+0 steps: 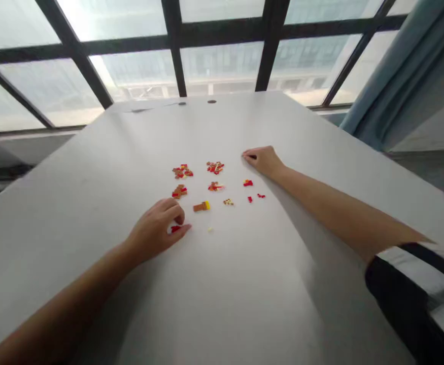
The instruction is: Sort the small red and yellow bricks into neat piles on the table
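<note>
My left hand [160, 223] rests on the white table with its fingers curled and the thumb stretched out apart from them. In the gap between thumb and fingers shows a small red brick piece [175, 229]; I cannot tell whether the hand touches it. Just beyond lies a brown brick assembly with a yellow end [201, 206], with a tiny pale yellow piece [210, 229] nearer to me. My right hand [263, 159] lies on the table farther off, fingers folded and tips pinched together. Whatever those fingertips might hold is hidden.
Small piles of red and brown bricks [182, 171], mixed bricks [215, 167] and brown bricks [179, 191] lie mid-table. Nearby are another pile [215, 186], pale pieces [228, 202] and red pieces [247, 183]. Windows [222, 66] and a blue curtain [393, 76] stand beyond.
</note>
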A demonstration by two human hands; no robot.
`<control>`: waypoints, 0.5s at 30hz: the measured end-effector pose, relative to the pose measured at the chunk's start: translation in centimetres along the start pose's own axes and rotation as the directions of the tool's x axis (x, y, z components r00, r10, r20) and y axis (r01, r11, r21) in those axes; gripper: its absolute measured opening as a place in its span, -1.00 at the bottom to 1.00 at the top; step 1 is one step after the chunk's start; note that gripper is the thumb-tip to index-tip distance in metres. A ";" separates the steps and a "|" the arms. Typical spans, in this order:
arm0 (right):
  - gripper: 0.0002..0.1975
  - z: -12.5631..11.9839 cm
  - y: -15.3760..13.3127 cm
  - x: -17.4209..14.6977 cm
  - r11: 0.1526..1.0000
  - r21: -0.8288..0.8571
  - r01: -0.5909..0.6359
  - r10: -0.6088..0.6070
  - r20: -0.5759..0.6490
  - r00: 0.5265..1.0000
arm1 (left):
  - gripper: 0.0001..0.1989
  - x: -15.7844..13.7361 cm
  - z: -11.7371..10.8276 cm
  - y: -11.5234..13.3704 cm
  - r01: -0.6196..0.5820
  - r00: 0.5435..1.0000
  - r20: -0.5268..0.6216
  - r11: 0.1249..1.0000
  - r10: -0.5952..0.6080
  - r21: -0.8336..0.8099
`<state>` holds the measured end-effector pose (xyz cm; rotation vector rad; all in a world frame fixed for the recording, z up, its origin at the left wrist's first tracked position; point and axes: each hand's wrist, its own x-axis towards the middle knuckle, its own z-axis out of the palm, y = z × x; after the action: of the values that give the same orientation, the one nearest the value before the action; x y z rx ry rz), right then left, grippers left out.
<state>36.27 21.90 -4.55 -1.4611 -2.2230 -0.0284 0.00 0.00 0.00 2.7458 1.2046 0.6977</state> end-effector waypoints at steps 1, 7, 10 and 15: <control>-0.70 -0.4 0.7 0.0 1.000 -0.015 -0.027 0.027 -0.007 1.000 | -0.82 0.0 0.1 0.0 -0.002 1.000 -0.007 1.000 0.002 0.001; -0.70 -2.3 4.3 0.0 0.976 -0.105 -0.189 0.186 -0.038 0.982 | -0.79 -0.1 0.3 0.0 -0.080 0.995 -0.054 0.996 0.082 0.040; -0.69 -2.7 5.3 0.0 0.956 -0.148 -0.255 0.250 -0.051 0.967 | -0.77 -0.3 0.3 -0.2 -0.110 0.991 -0.069 0.991 0.115 0.074; -0.68 -3.4 6.3 0.2 0.916 -0.209 -0.343 0.334 -0.074 0.939 | -0.76 -0.6 0.3 -0.8 -0.122 0.988 -0.086 0.988 0.131 0.093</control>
<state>42.97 23.86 -3.00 -1.9330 -1.9555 -0.1908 -0.78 0.20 -0.65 2.9137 1.1101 0.8105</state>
